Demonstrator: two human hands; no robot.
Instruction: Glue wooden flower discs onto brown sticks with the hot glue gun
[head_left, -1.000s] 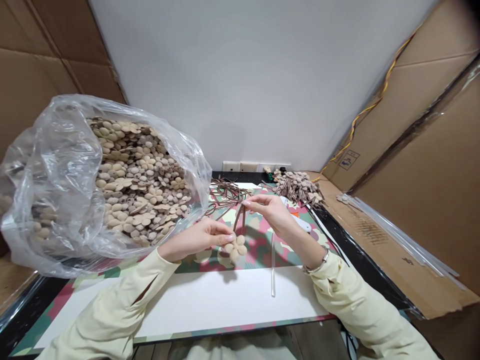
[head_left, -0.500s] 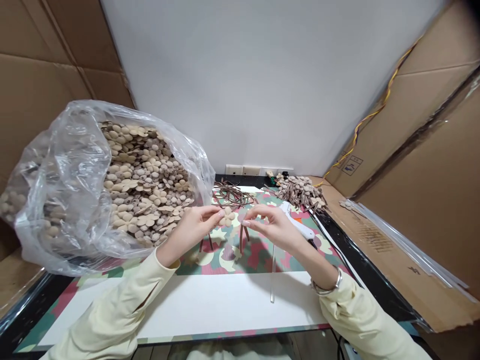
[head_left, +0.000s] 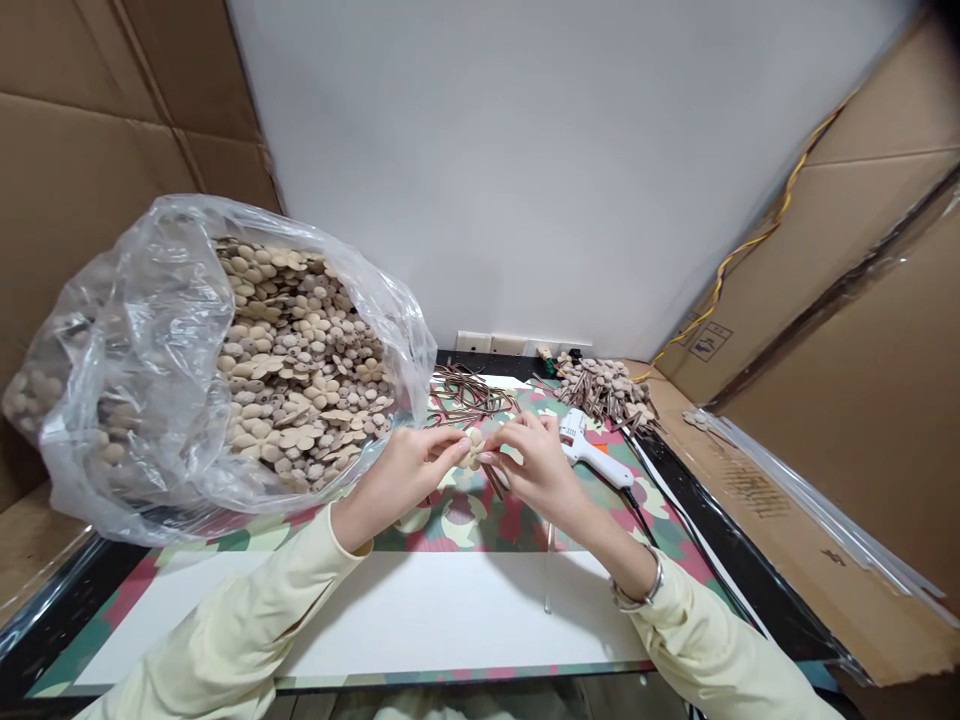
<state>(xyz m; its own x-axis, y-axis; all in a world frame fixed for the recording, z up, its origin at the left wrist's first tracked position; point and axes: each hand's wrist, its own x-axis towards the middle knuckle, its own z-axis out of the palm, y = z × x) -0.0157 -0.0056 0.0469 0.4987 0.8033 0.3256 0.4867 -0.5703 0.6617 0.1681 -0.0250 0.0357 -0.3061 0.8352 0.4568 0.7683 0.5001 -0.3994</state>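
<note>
Between the thumb and fingers of my left hand [head_left: 405, 478] is a beige four-petalled flower piece [head_left: 475, 450]. My right hand [head_left: 541, 472] pinches thin brown cord strips [head_left: 495, 483], whose ends hang down below the fingers. The cord's upper end meets the flower; the exact contact point is hidden by my fingertips. Just beyond my right hand lies a white glue gun [head_left: 604, 462] with a black cable. To the left of my left hand, a clear plastic bag [head_left: 161, 330] gapes open, full of similar flower pieces [head_left: 307, 375].
Loose brown cords [head_left: 469, 398] lie behind my hands. Farther right is a heap of flowers with cord stems [head_left: 600, 385]. A white sheet [head_left: 420, 610] covers the near table, with a clear stick [head_left: 548, 575] over its edge. Cardboard [head_left: 862, 380] stands on the right; power sockets [head_left: 506, 346] line the wall.
My right hand has come left and closed the gap, bringing the brown cord strips up to the flower piece. The flower has shifted slightly right and tilted. More of the glue gun shows.
</note>
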